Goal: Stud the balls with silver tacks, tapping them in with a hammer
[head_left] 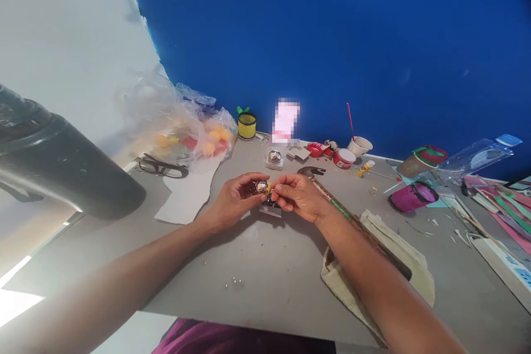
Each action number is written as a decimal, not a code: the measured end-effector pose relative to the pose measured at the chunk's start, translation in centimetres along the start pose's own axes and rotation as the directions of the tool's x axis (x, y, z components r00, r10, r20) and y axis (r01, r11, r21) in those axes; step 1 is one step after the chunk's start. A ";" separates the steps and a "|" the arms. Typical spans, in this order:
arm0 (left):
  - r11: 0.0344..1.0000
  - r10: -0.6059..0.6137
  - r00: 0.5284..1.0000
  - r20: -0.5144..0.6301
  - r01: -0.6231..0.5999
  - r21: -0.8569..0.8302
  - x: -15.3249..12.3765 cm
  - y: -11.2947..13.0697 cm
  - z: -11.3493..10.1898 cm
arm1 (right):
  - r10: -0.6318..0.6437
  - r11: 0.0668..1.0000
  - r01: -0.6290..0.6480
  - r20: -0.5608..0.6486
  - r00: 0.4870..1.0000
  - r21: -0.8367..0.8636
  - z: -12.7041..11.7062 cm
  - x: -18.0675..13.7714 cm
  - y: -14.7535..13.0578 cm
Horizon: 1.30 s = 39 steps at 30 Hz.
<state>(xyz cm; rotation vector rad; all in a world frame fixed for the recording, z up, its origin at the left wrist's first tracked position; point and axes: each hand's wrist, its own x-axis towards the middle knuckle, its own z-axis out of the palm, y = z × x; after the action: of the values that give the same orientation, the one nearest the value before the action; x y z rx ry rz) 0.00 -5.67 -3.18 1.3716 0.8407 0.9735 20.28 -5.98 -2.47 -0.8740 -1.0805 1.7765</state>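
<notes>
Over the middle of the table, my left hand (236, 199) pinches a shiny metallic ball (262, 187) between thumb and fingers. Close against its right side, my right hand (301, 196) has its thumb and forefinger pressed together. Whatever those fingertips hold is too small to make out; a yellowish patch shows between the two hands. Just beneath the hands sits a small pale block (270, 211) with something dark and glossy on top, partly covered by my fingers. Farther back, another shiny domed piece (274, 156) rests on a clear, block-like base (274, 166).
A claw hammer (365, 232) lies on a folded cloth (398, 243) under my right forearm. Eyeglasses (161, 166) and white paper (188, 196) lie left, before a plastic bag (199, 127). Cups, a red-and-white jar (344, 159) and a glue stick (365, 168) line the back right. Small clear beads (236, 281) lie in front.
</notes>
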 end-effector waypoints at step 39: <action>0.937 0.131 0.990 -0.046 -0.108 0.332 -0.9 0.8 0.2 | -0.060 0.971 0.029 -0.124 0.990 -0.239 1.5 -0.2 -0.5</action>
<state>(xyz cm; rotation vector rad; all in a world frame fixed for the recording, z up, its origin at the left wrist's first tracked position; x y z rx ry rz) -0.26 -6.62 -2.47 1.6996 1.0135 1.0085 19.17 -6.54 -1.42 -1.0854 -1.2327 1.5508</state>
